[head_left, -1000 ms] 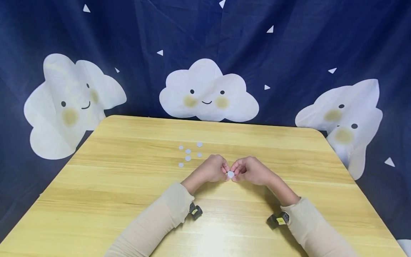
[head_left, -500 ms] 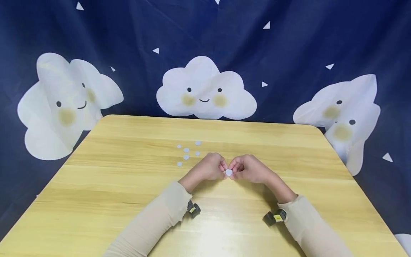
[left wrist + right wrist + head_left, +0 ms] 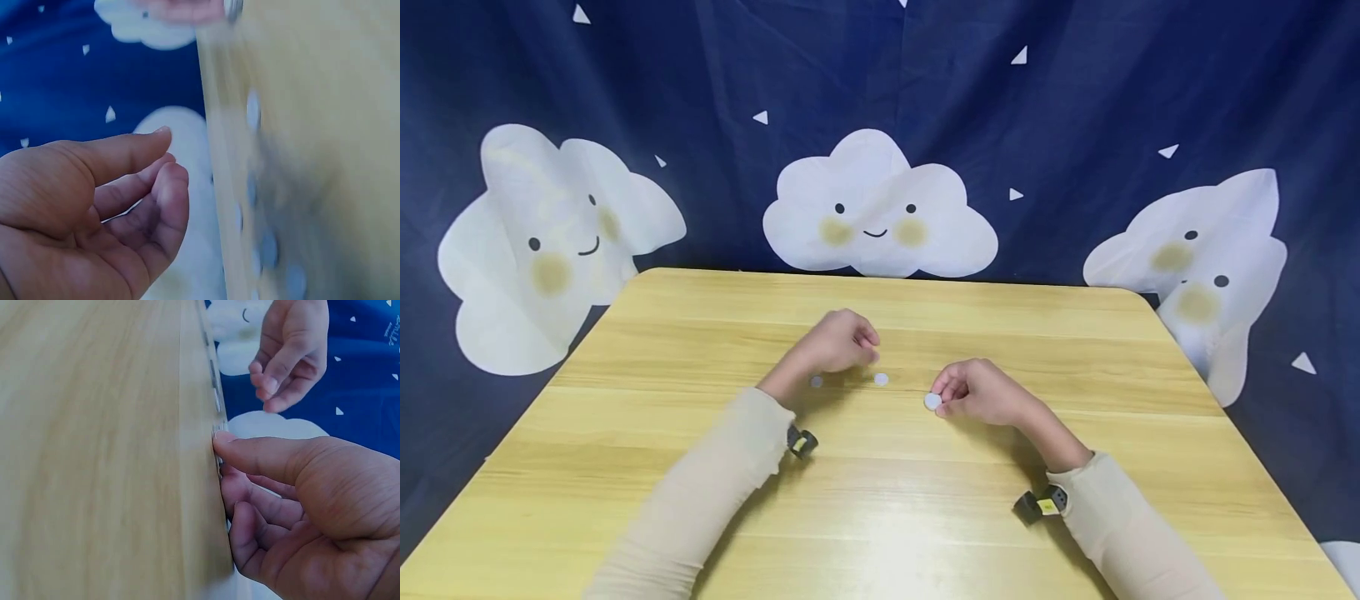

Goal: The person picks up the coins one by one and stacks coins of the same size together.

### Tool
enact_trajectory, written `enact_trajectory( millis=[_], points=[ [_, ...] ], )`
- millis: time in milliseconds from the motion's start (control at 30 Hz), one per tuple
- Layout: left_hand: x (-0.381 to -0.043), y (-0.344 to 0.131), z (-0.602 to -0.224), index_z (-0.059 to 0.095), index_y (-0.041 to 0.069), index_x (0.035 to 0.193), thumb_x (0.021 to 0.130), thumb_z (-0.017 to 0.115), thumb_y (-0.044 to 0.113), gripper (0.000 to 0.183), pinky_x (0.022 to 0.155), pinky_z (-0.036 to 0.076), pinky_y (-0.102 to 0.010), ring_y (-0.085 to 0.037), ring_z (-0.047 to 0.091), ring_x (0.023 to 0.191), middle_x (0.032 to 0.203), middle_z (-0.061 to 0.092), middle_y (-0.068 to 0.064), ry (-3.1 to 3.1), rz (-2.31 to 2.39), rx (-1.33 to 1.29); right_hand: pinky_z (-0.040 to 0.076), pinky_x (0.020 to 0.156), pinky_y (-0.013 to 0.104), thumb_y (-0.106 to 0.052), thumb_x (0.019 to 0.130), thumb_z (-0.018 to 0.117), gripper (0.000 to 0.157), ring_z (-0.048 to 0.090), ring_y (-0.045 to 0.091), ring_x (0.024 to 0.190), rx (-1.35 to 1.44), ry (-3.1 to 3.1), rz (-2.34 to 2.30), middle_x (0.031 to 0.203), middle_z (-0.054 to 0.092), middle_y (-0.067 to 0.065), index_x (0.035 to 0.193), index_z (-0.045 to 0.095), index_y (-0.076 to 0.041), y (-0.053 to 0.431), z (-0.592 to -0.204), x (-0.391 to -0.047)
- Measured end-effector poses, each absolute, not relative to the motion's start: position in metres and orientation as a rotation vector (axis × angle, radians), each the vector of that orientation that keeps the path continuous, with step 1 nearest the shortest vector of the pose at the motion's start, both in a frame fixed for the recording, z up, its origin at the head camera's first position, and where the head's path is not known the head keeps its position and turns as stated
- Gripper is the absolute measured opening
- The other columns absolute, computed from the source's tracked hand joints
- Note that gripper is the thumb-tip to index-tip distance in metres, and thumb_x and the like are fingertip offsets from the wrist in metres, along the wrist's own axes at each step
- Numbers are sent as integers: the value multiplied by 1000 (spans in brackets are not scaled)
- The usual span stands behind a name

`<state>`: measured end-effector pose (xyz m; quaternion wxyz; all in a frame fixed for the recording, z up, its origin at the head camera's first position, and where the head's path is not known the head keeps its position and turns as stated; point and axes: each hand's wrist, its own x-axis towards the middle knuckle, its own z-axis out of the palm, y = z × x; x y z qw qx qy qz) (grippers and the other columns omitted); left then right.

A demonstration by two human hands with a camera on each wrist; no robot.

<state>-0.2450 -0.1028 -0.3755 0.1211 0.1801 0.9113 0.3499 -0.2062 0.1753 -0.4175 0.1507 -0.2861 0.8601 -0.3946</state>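
Observation:
My right hand (image 3: 981, 393) pinches a small silver coin (image 3: 933, 402) between thumb and fingers, low over the table right of centre. In the left wrist view the edge of the silver piece (image 3: 233, 9) at the right hand looks thick, perhaps a stack. My left hand (image 3: 844, 340) hovers above the table further left, loosely curled, with nothing between thumb and fingertips in the left wrist view. A single coin (image 3: 881, 379) lies just in front of it. Another coin (image 3: 816, 382) shows beside the left wrist. More coins (image 3: 269, 250) lie below the left hand, hidden from the head view.
The light wooden table (image 3: 880, 500) has rounded far corners. Behind it hangs a dark blue curtain (image 3: 722, 67) with white clouds. A small black camera sits at the left wrist (image 3: 802, 443) and another at the right wrist (image 3: 1033, 507).
My left hand has left the coin at the right hand and moved left and away, over the scattered coins. A coin near its former place now shows. The right hand stays put, still pinching.

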Motion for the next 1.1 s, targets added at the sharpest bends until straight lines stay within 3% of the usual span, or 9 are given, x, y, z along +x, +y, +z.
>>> enact_trajectory(
  millis=[233,800,1100],
  points=[
    [-265,-135,-375,74,6,103,95,72,15,13,85,51,-35,-18,60,86,91,69,-3,2719,982,462,57,76,28,-4,85,82,18,64,15,78,-801,2479,-1125,83,68,-2,99,72,-5,174,-417,-205],
    [-302,-146,-403,75,4,102,94,73,12,12,87,51,-35,-19,62,87,90,71,-5,2764,962,446,56,75,27,-4,85,82,17,64,15,77,-797,2474,-1128,84,69,1,99,72,-5,173,-417,-204],
    [-313,-143,-406,74,3,103,93,74,11,12,59,48,-23,-12,56,64,87,69,-5,2708,1008,390,56,73,26,-3,85,82,17,64,14,76,-812,2488,-1127,83,69,0,98,72,-4,175,-417,-205]
  ],
)
